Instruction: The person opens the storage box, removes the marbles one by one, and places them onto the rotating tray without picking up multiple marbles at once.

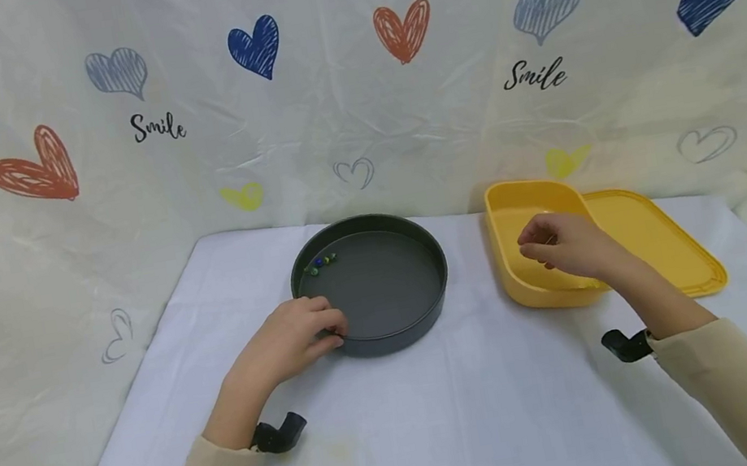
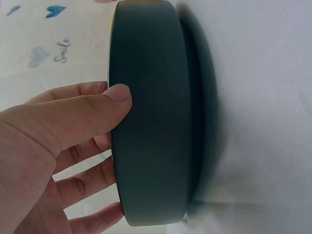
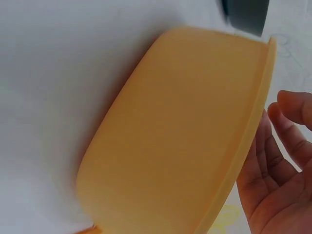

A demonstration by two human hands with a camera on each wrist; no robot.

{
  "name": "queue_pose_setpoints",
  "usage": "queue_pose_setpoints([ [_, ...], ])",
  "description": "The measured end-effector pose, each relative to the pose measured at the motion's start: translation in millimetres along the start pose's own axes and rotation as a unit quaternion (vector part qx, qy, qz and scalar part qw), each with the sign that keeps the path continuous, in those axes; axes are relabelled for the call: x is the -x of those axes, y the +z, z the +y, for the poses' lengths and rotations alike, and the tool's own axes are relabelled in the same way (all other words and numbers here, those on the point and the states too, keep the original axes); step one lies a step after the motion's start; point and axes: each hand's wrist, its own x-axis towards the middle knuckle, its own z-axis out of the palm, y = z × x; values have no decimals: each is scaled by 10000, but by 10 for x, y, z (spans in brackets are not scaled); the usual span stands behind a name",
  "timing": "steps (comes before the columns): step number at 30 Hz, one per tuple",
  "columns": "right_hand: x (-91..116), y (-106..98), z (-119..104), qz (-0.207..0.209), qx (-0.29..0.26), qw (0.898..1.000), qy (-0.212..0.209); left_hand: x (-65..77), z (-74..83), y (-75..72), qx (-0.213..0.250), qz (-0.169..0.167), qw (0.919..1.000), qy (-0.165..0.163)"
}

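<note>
A round dark grey pan (image 1: 382,281) stands on the table. Its rim is gripped by my left hand (image 1: 297,335), with the thumb (image 2: 117,92) against the outer wall and the other fingers over the rim. Several small green and blue beads or marbles (image 1: 319,263) lie inside the pan along its left edge. Over the yellow container (image 1: 515,283) is my right hand (image 1: 564,244), its fingers loosely curled. No object shows between the right thumb and fingers. The right wrist view shows this hand beside the container's rim; the container's inside is hidden there.
A flat yellow lid (image 1: 656,239) lies to the right of the container, partly behind it. White cloth (image 1: 413,424) covers the table. Behind it hangs a pale sheet (image 1: 338,107) printed with hearts and the word "Smile".
</note>
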Motion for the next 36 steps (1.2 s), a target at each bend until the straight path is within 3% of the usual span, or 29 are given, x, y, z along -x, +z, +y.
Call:
queue_pose_setpoints([
  [8,10,-98,198,-149,1072,9938,261,-3,-8,-5,-27,-16,10000,27],
  [15,3,-130,322,-349,1694,9837,483,-5,-3,-9,56,-33,10000,9],
  [21,-3,-147,375,-409,2059,9764,508,-7,-1,-15,35,-24,10000,34],
  [30,-38,-95,328,-821,2253,9678,761,-7,7,-27,35,-6,10000,66],
  [36,-54,-62,348,-833,2477,9630,666,-4,11,-28,39,34,10000,84],
])
